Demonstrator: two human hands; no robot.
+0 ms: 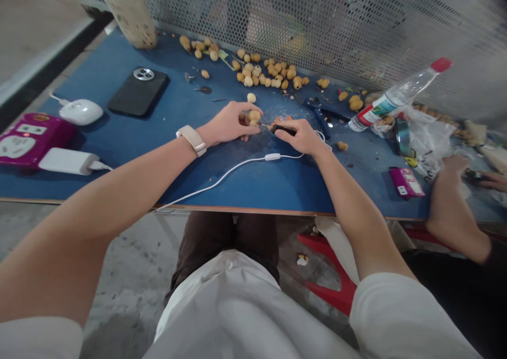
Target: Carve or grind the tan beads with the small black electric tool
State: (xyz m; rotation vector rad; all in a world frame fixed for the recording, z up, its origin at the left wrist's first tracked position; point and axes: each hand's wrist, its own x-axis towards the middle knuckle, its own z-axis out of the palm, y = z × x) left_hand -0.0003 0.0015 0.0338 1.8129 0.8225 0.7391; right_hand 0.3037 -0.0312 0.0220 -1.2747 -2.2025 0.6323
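Observation:
My left hand (227, 122) pinches a small tan bead (254, 116) between its fingertips, above the blue tabletop (119, 111). Facing it, my right hand (301, 136) grips a black-handled power engraving pen (283, 130), and the pen's thin metal tip touches or nearly touches the bead. A white cable (237, 166) runs from the pen across the table. Orange-tan shavings (279, 120) lie beneath my hands. Farther back is a scattered group of similar tan beads (257, 71).
A black phone (138, 92), white adapter (69, 161) and magenta power socket (27, 140) lie left. A red-capped plastic bottle (400, 95) and plastic bag (428, 137) lie right, beside a co-worker's hand (455, 166). Perforated metal mesh (317, 21) stands behind the table.

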